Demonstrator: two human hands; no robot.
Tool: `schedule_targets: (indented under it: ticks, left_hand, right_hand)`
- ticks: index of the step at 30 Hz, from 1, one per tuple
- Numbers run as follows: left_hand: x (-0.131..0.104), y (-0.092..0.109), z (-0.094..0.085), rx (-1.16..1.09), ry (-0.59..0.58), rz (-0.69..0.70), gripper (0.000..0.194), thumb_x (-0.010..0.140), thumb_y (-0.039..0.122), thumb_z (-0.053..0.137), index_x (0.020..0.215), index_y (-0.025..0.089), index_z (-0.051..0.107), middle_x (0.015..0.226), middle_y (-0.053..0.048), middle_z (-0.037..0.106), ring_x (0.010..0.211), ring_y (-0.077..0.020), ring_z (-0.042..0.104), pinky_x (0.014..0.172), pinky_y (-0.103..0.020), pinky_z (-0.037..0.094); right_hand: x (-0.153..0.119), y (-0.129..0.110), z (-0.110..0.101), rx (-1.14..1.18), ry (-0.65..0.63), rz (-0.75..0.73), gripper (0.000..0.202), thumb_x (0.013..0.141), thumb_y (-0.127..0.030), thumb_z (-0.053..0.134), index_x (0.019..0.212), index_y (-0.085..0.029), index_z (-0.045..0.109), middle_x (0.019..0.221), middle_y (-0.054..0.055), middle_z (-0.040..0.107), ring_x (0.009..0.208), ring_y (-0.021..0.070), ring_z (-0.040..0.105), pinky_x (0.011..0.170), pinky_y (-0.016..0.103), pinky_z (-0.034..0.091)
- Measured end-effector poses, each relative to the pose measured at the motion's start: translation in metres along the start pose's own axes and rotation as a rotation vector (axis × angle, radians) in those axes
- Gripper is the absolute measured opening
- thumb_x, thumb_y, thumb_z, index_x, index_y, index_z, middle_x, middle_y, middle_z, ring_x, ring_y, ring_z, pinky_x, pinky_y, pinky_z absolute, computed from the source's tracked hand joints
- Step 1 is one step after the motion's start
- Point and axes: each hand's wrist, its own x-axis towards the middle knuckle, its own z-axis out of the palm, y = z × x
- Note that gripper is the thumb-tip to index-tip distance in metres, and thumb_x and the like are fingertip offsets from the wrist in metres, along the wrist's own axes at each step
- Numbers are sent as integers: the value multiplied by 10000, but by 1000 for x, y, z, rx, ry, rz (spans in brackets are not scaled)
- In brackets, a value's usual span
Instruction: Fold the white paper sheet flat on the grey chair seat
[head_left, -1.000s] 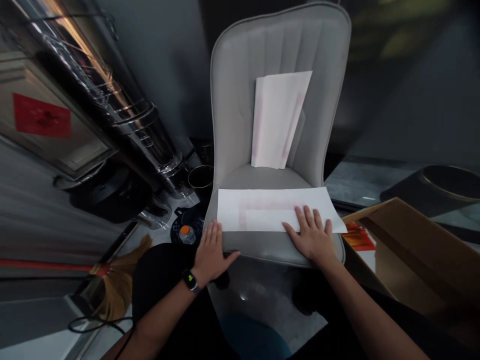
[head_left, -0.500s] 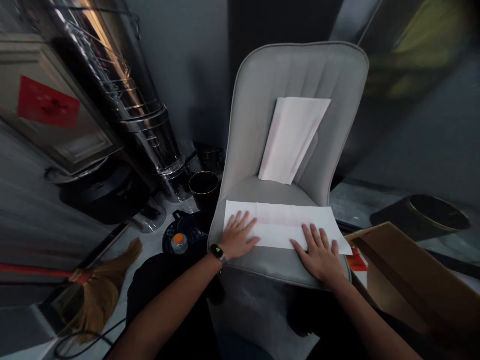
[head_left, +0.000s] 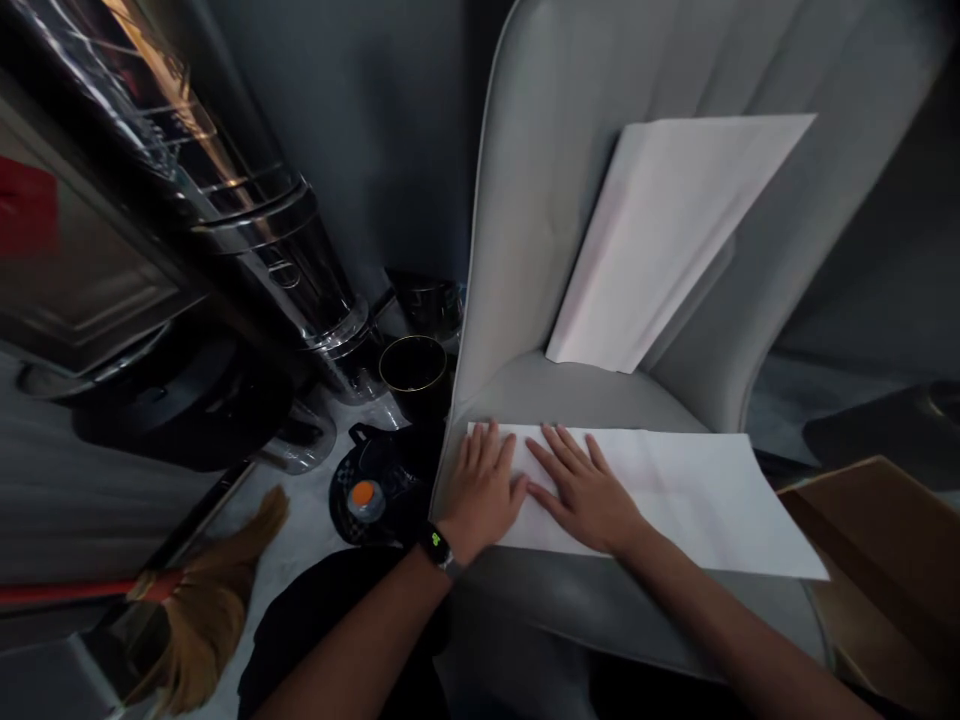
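A long white sheet of paper [head_left: 697,490] lies across the seat of a grey padded chair [head_left: 517,395]. My left hand [head_left: 484,490] rests flat on the sheet's left end, fingers spread. Close beside it, my right hand [head_left: 581,490] is also laid flat on the paper, its fingers apart and pointing up and left. The two thumbs nearly meet. Against the chair's backrest leans a folded stack of white paper [head_left: 667,240], with more paper partly hidden behind it.
An open cardboard box [head_left: 885,560] stands right of the chair. On the left floor are a black bin with a gold rim [head_left: 412,375], an orange-capped bottle [head_left: 365,498], a straw broom [head_left: 214,610] and shiny metal cylinders [head_left: 292,270].
My right hand has slid left across the sheet, from its right part to beside my left hand. My left hand stays at the left end. The view has moved closer to the chair.
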Motion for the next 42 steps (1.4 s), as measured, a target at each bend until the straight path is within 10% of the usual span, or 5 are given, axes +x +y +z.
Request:
schedule_targets:
  ticks: [32, 42]
  left_hand:
    - [-22, -20, 8, 50, -19, 96, 778, 1005, 575, 559, 1639, 172, 358, 1722, -181, 277, 1598, -399, 243, 1222, -646, 324]
    - [-18, -24, 2, 6, -14, 74, 544, 1084, 297, 402, 1627, 261, 400, 1722, -76, 318, 1595, -327, 283, 1246, -594, 327]
  right_hand:
    - [-5, 8, -11, 7, 8, -71, 829, 1033, -687, 446, 1693, -243, 212, 1703, 156, 346, 1573, 360, 311, 1248, 649, 253]
    - [-8, 9, -9, 17, -42, -61, 920, 992, -753, 460, 1704, -253, 160, 1742, 128, 257, 1604, 377, 211, 1260, 657, 208]
